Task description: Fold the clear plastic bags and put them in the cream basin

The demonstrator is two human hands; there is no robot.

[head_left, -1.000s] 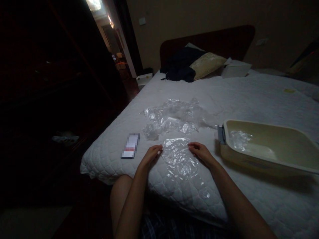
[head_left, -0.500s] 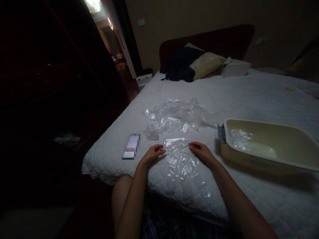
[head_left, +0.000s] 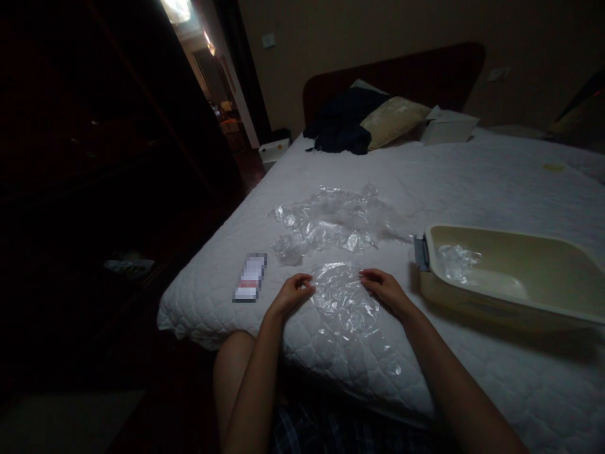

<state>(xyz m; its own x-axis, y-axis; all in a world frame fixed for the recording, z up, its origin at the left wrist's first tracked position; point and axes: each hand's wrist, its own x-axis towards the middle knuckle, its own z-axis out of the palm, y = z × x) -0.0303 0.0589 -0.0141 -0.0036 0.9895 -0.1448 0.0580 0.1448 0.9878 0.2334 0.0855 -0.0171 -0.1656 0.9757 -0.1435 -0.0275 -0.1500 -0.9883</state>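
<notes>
One clear plastic bag (head_left: 347, 299) is lying wrinkled on the white bed (head_left: 198, 299), between my left hand (head_left: 292, 294) and my right hand (head_left: 384, 288). I am posing each hand partly curled, fingertips near the thumb, at a side edge of the bag; I cannot tell whether either is gripping it. Beyond, loose plastic (head_left: 331, 221) is lying heaped; a phone (head_left: 250, 277) is resting leftward, a tub (head_left: 539, 261) rightward.
</notes>
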